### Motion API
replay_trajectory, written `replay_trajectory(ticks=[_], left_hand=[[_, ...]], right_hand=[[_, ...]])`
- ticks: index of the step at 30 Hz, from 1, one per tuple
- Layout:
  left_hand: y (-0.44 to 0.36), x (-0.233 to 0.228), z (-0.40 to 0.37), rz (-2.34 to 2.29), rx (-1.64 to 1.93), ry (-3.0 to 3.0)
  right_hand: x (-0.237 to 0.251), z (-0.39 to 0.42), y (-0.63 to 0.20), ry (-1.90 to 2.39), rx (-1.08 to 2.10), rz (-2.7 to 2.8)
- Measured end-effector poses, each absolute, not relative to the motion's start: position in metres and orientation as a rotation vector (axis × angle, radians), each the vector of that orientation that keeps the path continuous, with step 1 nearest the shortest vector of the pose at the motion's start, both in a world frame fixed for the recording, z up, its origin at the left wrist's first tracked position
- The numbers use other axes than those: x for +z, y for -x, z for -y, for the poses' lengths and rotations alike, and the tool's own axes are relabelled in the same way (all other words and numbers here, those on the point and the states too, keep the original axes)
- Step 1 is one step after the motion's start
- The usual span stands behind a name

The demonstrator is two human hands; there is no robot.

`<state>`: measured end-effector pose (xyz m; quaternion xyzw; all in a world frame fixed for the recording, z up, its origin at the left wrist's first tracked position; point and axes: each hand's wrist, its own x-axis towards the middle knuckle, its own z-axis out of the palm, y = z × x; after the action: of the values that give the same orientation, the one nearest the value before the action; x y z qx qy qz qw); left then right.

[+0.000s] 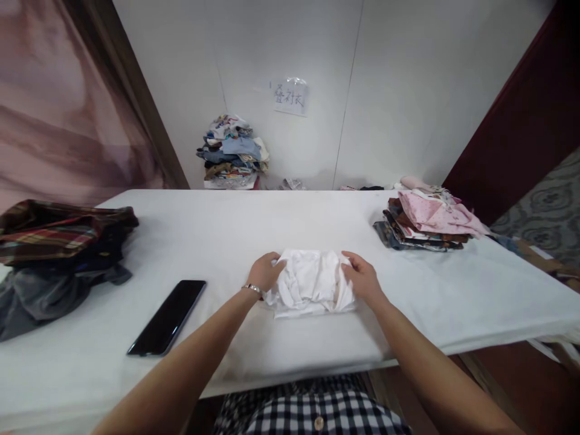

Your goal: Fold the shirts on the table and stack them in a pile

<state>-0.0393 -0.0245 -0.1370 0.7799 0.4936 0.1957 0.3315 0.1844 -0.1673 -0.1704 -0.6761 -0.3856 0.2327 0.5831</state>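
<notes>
The left hand (265, 272) and the right hand (362, 279) sit on either side of a white garment (310, 283), folded into a rumpled bundle on the bench (254, 229) directly in front of the person. Each grip curls over its own edge of the cloth, fingers bent and pressed onto the fabric, the bundle lying between the two. A bracelet (252, 288) rings the left wrist.

Just out from the left grip, nearer the bench's front edge, lies a dark phone (167, 316) (screen up, angled, apart from the cloth). Farther to that side, well apart, a heap of dark and plaid clothes (54, 254) spreads over the bench end. Beyond the right grip, toward the far corner, rests a stack of folded patterned clothes (428, 220) topped with pink fabric. Past both grips, against the wall, stands another pile of clothes (233, 154), with a paper sign (290, 96) taped above. Nothing lies between the hands and the bundle.
</notes>
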Motion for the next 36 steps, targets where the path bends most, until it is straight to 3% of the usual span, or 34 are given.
replay_trajectory(ticks=[5,10,17,22,25,29,33,36], left_hand=[[0.032,-0.134,0.050,-1.062,0.626,-1.488],[0.052,-0.150,0.049,-1.179,0.637,-1.502],[0.066,-0.169,0.066,-1.239,0.666,-1.758],[0.067,-0.173,0.069,-1.270,0.728,-2.015],[0.076,-0.170,0.073,-1.218,0.900,-2.236],[0.075,-0.166,0.092,-0.846,0.852,-2.632],[0.060,-0.175,0.100,-0.688,0.621,-2.911],[0.053,-0.191,0.095,-0.662,0.460,-2.957]], right_hand=[[-0.177,0.179,-0.188,1.539,0.611,0.754],[-0.182,0.188,-0.196,1.646,0.789,0.772],[-0.180,0.203,-0.183,1.776,0.427,1.205],[-0.178,0.206,-0.182,1.878,0.397,1.765],[-0.175,0.213,-0.182,1.892,0.221,1.707],[-0.162,0.214,-0.170,1.708,0.003,1.673],[-0.153,0.193,-0.163,1.674,0.034,1.746],[-0.158,0.176,-0.167,1.822,0.253,1.864]])
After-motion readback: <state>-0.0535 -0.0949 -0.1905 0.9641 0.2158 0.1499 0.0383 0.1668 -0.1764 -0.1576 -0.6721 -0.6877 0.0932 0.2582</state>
